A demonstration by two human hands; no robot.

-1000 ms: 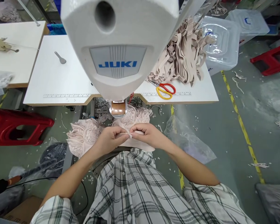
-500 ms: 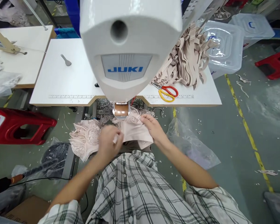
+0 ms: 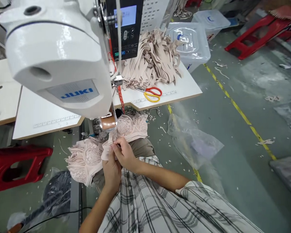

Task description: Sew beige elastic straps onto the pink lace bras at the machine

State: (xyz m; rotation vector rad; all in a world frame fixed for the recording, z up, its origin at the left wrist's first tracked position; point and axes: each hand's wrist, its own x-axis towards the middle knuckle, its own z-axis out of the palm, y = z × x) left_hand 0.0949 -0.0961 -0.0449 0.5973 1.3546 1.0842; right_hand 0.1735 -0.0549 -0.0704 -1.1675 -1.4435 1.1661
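Observation:
A pale pink lace bra (image 3: 132, 127) lies under the head of a white JUKI sewing machine (image 3: 60, 61), draped off the front edge toward my lap. My left hand (image 3: 112, 171) and my right hand (image 3: 124, 152) are closed side by side, both pinching a narrow strap end of the bra just below the machine's copper-coloured presser part (image 3: 108, 123). More lace fabric (image 3: 83, 159) hangs to the left of my hands.
On the white table (image 3: 184, 84) sit red and yellow scissors (image 3: 151, 94) and a heap of beige straps (image 3: 151, 60). Clear plastic bins (image 3: 190, 42) stand behind. Red stools (image 3: 13, 166), plastic bags (image 3: 194, 142) and fabric scraps litter the grey floor.
My head has swung left, so the machine now sits at the upper left. My hands came together again from spread apart, now pinching the strap close below the presser part.

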